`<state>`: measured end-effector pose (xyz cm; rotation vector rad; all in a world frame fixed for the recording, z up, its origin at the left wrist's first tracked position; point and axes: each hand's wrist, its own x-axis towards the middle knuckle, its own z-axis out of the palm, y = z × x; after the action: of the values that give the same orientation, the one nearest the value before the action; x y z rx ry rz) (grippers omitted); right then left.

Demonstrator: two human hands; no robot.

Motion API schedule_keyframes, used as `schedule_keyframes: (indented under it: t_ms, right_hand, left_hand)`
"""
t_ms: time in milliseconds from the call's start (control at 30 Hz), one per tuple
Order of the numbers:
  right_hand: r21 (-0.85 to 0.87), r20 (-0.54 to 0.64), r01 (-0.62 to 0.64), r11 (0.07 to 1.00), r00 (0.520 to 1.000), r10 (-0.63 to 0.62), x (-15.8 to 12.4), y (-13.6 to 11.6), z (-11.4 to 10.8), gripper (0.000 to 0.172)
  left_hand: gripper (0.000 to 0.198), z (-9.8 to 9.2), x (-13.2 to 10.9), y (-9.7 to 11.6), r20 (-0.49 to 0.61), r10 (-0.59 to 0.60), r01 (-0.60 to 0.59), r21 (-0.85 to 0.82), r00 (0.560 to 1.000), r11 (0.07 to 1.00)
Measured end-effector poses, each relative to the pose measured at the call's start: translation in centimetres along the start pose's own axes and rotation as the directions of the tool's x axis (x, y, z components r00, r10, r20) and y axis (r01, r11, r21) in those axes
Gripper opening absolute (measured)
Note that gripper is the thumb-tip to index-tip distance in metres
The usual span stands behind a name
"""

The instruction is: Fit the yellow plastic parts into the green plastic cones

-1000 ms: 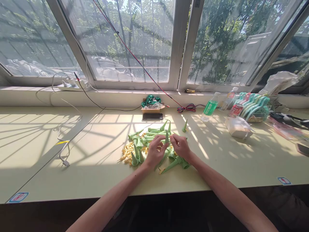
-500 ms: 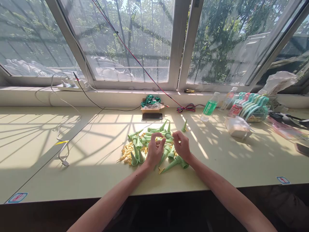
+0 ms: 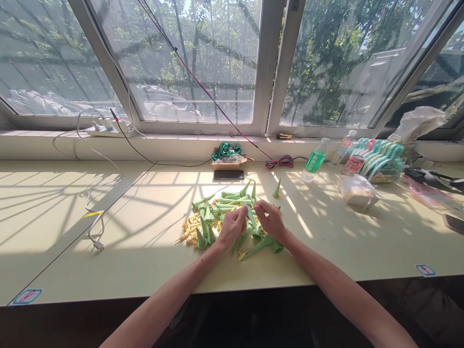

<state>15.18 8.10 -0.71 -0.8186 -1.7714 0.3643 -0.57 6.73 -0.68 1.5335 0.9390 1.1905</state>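
Note:
A hollow green cone-shaped spike (image 3: 251, 216) slants between my hands over the pile. The closed fingers of my left hand (image 3: 233, 225) grip it near its wide end. Just to its right, my right hand (image 3: 271, 221) has its fingers curled and pinched together close to the spike; whatever they hold is hidden. Several green spikes (image 3: 257, 246) lie below and around both hands, some standing on their wide ends. To the left of my left hand is a heap of small yellow plastic fittings (image 3: 190, 231). One more green spike (image 3: 277, 189) stands apart behind my right hand.
Behind the pile are a black phone (image 3: 228, 174) and a small cardboard box (image 3: 229, 165) with green material. A green-labelled bottle (image 3: 314, 162), a can (image 3: 353, 165), a white packet (image 3: 357, 190) and hangers (image 3: 384, 162) stand at right. A white cable (image 3: 94, 232) lies at left.
Both hands have lowered slightly toward me. The green spike between them has turned from pointing sideways to slanting downward, and my left fingers have closed on it.

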Motion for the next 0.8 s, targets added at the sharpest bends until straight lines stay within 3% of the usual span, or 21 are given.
schedule_keyframes:
  t_ms: [533,800]
  right_hand:
    - [-0.058,-0.005,-0.005,0.998,1.0,0.004,-0.2,0.59,0.0,0.039]
    - [-0.108,-0.015,-0.023,0.994,1.0,0.022,-0.27,0.78,0.0,0.039]
  left_hand:
    - [0.028,0.1,-0.11,0.44,0.042,0.167,-0.17,0.074,0.985,0.983]
    - [0.026,-0.08,-0.12,0.03,0.051,0.232,-0.237,0.145,0.971,0.961]
